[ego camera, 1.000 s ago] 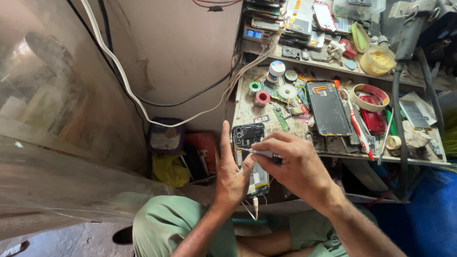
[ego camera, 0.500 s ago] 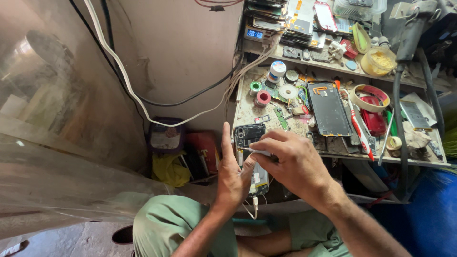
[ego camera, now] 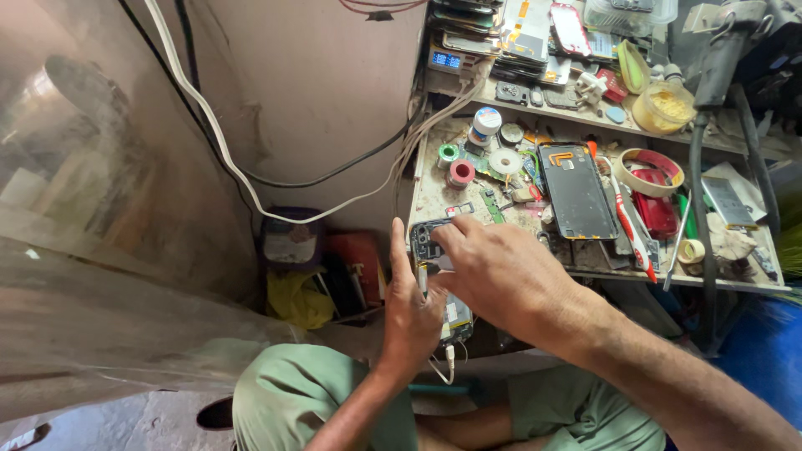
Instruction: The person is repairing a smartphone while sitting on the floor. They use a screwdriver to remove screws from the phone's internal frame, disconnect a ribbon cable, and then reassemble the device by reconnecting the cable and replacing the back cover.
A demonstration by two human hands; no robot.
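My left hand (ego camera: 409, 313) grips an opened phone (ego camera: 428, 242) from below, its back cover off and its circuit boards showing, with a white cable plugged into its lower end. My right hand (ego camera: 501, 276) lies across the phone's top and pinches a thin metal tool (ego camera: 423, 278) whose tip rests on the phone's inner parts. Both hands hover over my lap, just in front of the workbench's near edge. Most of the phone's middle is hidden under my right hand.
A cluttered workbench (ego camera: 434, 196) holds a bare phone frame (ego camera: 576, 192), tape rolls (ego camera: 653, 171), a red-handled tool (ego camera: 631, 234), solder spools and small parts. A shelf above carries stacked phones (ego camera: 501, 29) and a yellow jar (ego camera: 664, 104). White and black cables (ego camera: 217, 134) hang on the wall.
Both hands stay on the phone; my right hand has shifted slightly over it with the tool. Little else differs.
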